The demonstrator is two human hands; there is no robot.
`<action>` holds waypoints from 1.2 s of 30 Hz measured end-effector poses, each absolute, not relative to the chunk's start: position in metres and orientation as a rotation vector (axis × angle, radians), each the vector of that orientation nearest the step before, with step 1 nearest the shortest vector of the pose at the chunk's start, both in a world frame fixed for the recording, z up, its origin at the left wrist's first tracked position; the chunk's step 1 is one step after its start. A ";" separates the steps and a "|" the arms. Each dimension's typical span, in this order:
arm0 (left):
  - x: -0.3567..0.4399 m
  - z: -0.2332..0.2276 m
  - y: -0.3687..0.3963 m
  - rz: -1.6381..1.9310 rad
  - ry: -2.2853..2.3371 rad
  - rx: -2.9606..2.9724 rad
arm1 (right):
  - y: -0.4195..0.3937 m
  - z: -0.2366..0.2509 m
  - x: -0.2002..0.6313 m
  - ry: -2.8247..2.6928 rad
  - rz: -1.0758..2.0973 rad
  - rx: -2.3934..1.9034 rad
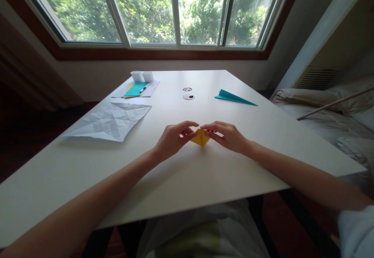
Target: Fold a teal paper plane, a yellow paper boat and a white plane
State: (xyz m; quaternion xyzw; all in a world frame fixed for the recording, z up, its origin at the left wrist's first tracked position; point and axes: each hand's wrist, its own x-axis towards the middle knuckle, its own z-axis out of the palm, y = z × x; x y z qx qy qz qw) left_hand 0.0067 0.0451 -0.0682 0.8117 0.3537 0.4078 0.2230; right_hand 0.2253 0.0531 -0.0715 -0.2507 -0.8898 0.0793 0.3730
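A small folded yellow paper (201,137) is held up between both hands just above the white table (181,180), its lower end tapering to a point. My left hand (177,138) pinches its left edge between thumb and fingers. From the other side, my right hand (224,135) grips the right edge the same way. The index fingers of both hands arch over the paper's top and nearly meet. Fingers cover parts of its two sides.
A creased white sheet (111,121) lies left. Beyond it are a teal sheet (136,88), a pen (143,89) and white paper boxes (142,76). Two round pieces (188,97) lie ahead; a teal paper plane (233,97) rests to the right. Bedding (315,106) borders the table's right side.
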 end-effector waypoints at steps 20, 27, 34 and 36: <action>0.002 -0.073 0.047 1.088 0.967 2.459 | 0.059 -0.075 0.230 -2.353 0.218 -0.633; -0.003 -0.076 0.051 1.024 0.950 2.469 | 0.060 -0.076 0.233 -2.393 0.271 -0.617; -0.005 -0.072 0.048 0.974 0.989 2.559 | 0.060 -0.076 0.232 -2.347 0.323 -0.613; -0.005 -0.070 0.048 0.966 0.988 2.590 | 0.060 -0.076 0.231 -2.330 0.328 -0.634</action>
